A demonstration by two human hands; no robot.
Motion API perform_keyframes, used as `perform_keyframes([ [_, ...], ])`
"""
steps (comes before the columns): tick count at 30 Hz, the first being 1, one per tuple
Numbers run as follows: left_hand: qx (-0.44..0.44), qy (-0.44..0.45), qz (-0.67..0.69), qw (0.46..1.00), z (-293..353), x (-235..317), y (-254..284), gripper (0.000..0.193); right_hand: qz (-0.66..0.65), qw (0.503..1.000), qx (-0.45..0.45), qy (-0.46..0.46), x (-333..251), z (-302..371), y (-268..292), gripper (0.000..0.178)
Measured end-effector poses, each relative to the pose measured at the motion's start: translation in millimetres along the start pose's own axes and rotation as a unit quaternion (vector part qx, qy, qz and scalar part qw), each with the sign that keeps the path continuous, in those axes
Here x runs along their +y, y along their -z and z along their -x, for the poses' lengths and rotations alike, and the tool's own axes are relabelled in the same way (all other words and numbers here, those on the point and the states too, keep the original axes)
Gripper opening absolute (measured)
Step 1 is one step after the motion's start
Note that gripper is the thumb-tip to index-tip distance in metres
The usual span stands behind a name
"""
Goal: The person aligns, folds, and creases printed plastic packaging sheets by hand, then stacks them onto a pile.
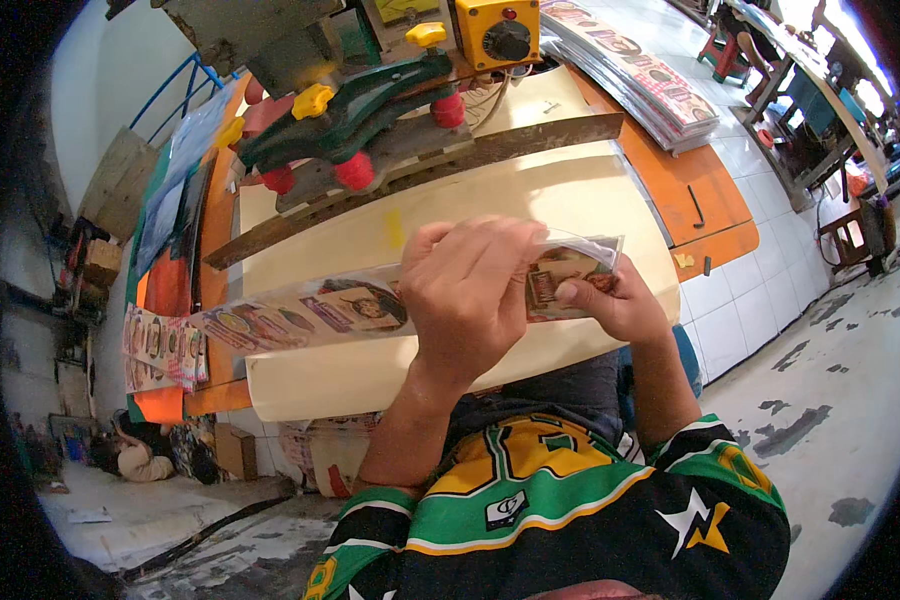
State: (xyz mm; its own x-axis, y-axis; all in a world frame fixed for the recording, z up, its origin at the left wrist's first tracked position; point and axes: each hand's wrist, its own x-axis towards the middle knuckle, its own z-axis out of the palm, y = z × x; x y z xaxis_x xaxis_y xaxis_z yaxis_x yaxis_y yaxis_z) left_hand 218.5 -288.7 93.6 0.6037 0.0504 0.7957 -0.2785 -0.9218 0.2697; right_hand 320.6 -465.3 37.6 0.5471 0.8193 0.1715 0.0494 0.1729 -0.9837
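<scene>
A long, glossy printed strip point(305, 315) with food pictures stands on edge across the cream sheet point(560, 200) in front of me. My left hand point(468, 290) is closed over the strip's upper edge near its right part, with the fingertips hidden behind it. At the right end, my right hand point(632, 305) pinches the strip, thumb on the near face and other fingers behind. Clear plastic point(595, 248) sticks up along the edge between the two hands.
Beyond the strip stands a machine with a dark green arm point(345, 125), yellow knobs, red pads and a long metal bar point(410, 188). A yellow box with a dial point(500, 38) is beside it. The orange table point(705, 185) bears a stack of printed sheets point(635, 70), printed pieces point(155, 345) and a hex key point(698, 208).
</scene>
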Motion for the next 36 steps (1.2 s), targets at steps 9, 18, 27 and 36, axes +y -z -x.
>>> perform_keyframes([
  [9, 0.258, 0.284, 0.427, 0.819, -5, -13, 72, 0.018, 0.156, 0.985, -0.065, 0.022, -20, 9, -7, 0.029],
  [18, 0.317, 0.126, 0.514, 0.787, 61, -121, 274, 0.02, 0.032, 0.994, 0.098, 0.03, 27, 76, 93, 0.043],
  [27, 0.554, 0.465, 0.176, 0.668, 267, -375, 573, 0.036, -0.012, 0.988, 0.117, 0.102, 56, 195, 372, 0.023],
  [36, 0.312, 0.544, 0.151, 0.764, 256, -361, 509, 0.038, -0.073, 0.983, 0.158, 0.066, 9, 160, 421, 0.039],
])
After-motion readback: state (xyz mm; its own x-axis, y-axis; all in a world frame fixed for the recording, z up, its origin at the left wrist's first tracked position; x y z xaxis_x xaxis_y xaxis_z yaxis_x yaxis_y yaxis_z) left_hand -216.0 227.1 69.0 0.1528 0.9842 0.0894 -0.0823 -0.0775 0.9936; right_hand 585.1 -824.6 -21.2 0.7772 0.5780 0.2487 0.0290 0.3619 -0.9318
